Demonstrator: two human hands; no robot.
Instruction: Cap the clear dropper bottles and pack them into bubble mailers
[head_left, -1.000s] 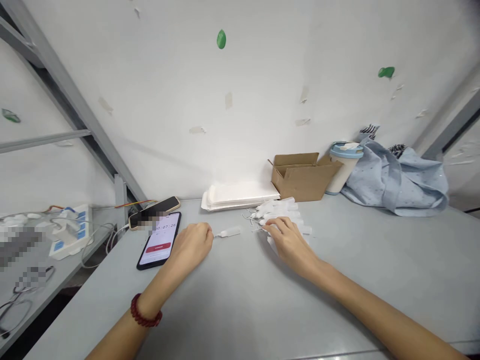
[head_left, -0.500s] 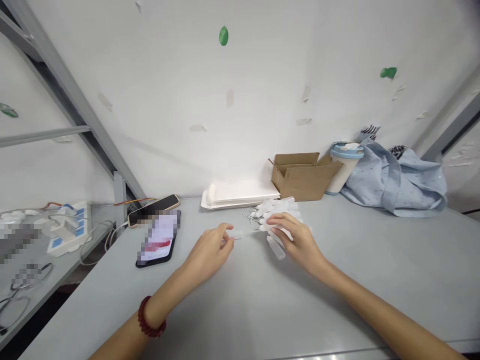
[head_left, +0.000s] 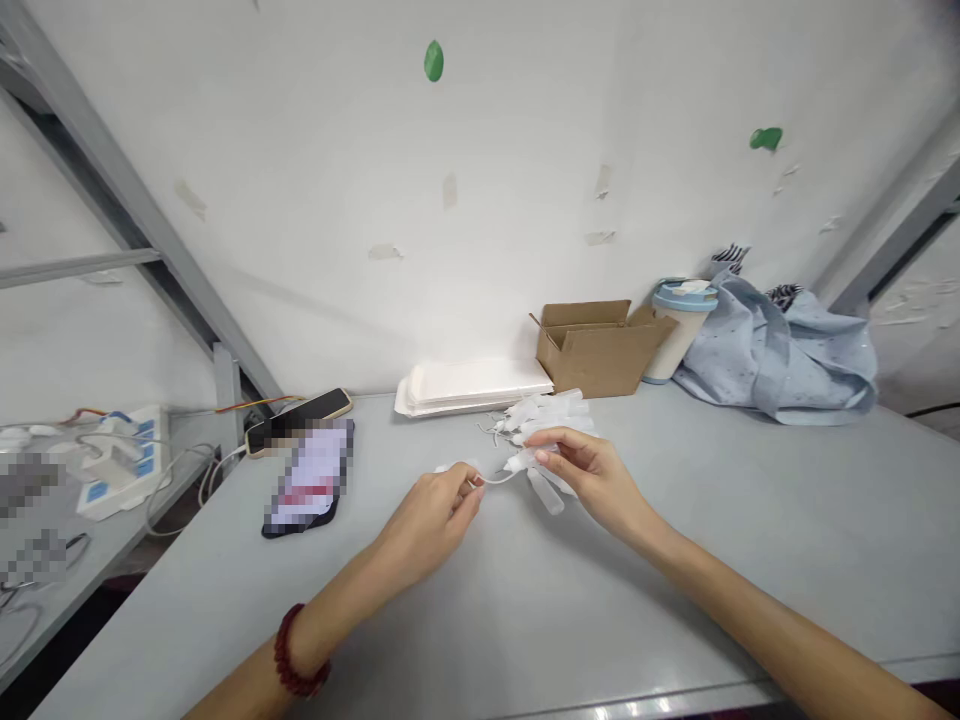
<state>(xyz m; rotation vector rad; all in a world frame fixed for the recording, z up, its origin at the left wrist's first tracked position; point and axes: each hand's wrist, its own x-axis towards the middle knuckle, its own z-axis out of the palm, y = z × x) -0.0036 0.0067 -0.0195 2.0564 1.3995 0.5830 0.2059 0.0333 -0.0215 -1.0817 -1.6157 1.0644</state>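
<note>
My right hand (head_left: 596,480) pinches a small white squeeze bottle (head_left: 517,463) near its narrow end. From that tip a thin white tube (head_left: 496,481) curves across to the left, its end between the thumb and fingers of my left hand (head_left: 442,510). Several similar whitish bottles (head_left: 551,408) lie in a loose pile under and behind my right hand, thin ends toward the left. One of them, a translucent bottle (head_left: 546,492), points toward me. Just behind my left fingers lies a small pale piece (head_left: 450,467), mostly covered.
Flat white packets (head_left: 472,383) lie stacked by the wall, beside an open cardboard box (head_left: 592,365). A lidded cup (head_left: 675,335) and a blue cloth bag (head_left: 780,350) stand at the right. Two phones, one a lit phone (head_left: 311,475), and a power strip (head_left: 124,470) are leftward.
My right hand has closed on a bottle and drawn its tip out slightly leftward. My left fingers have moved a little right and pinched the tube. The view has shifted slightly.
</note>
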